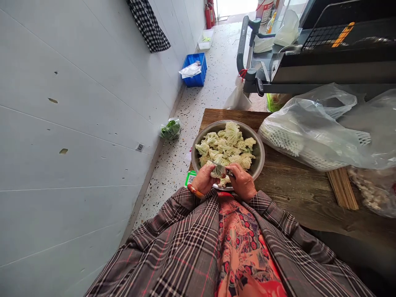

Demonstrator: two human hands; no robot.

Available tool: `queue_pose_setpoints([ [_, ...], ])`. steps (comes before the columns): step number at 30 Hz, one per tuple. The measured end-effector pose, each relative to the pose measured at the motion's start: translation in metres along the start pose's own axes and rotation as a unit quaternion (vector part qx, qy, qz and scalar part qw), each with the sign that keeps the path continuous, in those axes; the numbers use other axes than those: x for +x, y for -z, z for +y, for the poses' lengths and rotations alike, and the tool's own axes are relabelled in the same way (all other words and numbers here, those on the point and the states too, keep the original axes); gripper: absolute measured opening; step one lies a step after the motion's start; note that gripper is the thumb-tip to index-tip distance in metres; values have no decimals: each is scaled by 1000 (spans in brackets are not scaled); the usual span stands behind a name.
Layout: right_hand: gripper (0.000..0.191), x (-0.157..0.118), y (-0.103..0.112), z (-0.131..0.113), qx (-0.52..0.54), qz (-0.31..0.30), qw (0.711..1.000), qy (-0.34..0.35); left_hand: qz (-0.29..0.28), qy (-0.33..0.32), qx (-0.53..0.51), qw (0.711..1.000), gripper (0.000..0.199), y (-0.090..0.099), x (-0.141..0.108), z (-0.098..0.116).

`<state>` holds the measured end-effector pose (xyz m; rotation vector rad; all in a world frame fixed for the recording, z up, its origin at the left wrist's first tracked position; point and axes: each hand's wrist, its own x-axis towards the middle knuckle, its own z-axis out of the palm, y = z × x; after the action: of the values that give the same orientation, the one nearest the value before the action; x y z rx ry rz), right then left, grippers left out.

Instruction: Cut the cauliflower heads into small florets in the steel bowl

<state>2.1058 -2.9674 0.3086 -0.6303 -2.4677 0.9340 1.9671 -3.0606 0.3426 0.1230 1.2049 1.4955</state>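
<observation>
A round metal bowl (261,159) full of pale cauliflower pieces (227,146) stands at the left end of a dark wooden table. Over the bowl's near edge, my left hand (204,180) is closed around a small cauliflower piece (213,169). My right hand (243,182), just to its right, grips a small knife (220,168) whose blade lies against that piece. An orange band is round my left wrist.
Clear plastic bags (309,128) and a bundle of wooden sticks (342,189) lie on the table (284,194) at right. A grey cart (247,74) stands behind. Along the left wall are bagged greens (170,129) and a blue crate (201,76).
</observation>
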Motion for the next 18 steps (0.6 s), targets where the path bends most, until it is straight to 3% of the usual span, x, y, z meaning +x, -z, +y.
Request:
queue_pose_setpoints([
  [6,17,-8,0,4,-40,-18,999,-26,27,4,24,999,33,0,1,-2],
  [13,19,0,8,-12,-50,6,999,3,-6,15,46,999,33,-8,6,-12],
  [18,18,-4,2,-2,-58,-9,998,-18,16,13,44,999,37,-4,4,-9],
])
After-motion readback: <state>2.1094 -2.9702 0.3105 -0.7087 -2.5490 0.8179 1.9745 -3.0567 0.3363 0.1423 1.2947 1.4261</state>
